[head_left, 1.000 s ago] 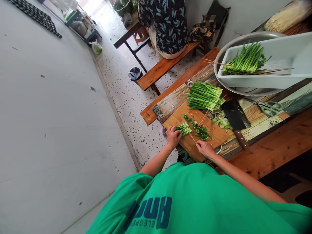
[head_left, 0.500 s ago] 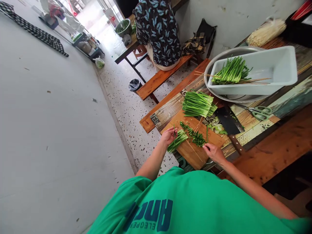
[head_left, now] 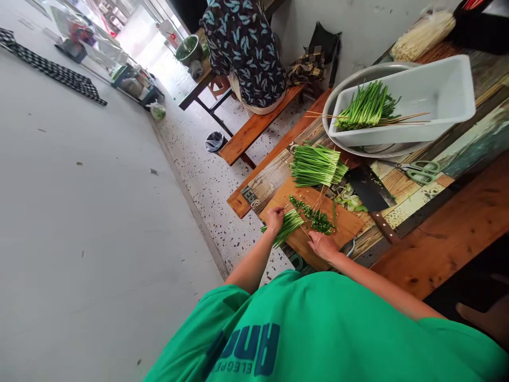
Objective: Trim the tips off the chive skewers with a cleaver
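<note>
On the wooden cutting board (head_left: 350,225) lies a bundle of green garlic chives (head_left: 292,224) threaded on thin wooden skewers. My left hand (head_left: 275,218) is closed in a pinch at the bundle's far edge, where a thin pale tip pokes past the fingers. The exact grip is partly hidden. At the bundle's near side, my right hand (head_left: 324,245) has its fingers closed on the bare end of a skewer (head_left: 305,231). Chopped green bits (head_left: 321,223) sit on the board just beyond the right hand. Behind them is a larger stack of skewered chives (head_left: 316,165).
A black cleaver blade (head_left: 369,187) and green-handled scissors (head_left: 423,171) lie right of the board. Farther back, a white tub (head_left: 441,106) with more skewered chives rests in a steel basin (head_left: 332,114). Another person (head_left: 246,53) sits on a bench (head_left: 262,124) beyond the table.
My right hand has moved left from beside the chopped bits to the skewer end. My left hand has come down closer against the bundle. The whole view has shifted slightly.
</note>
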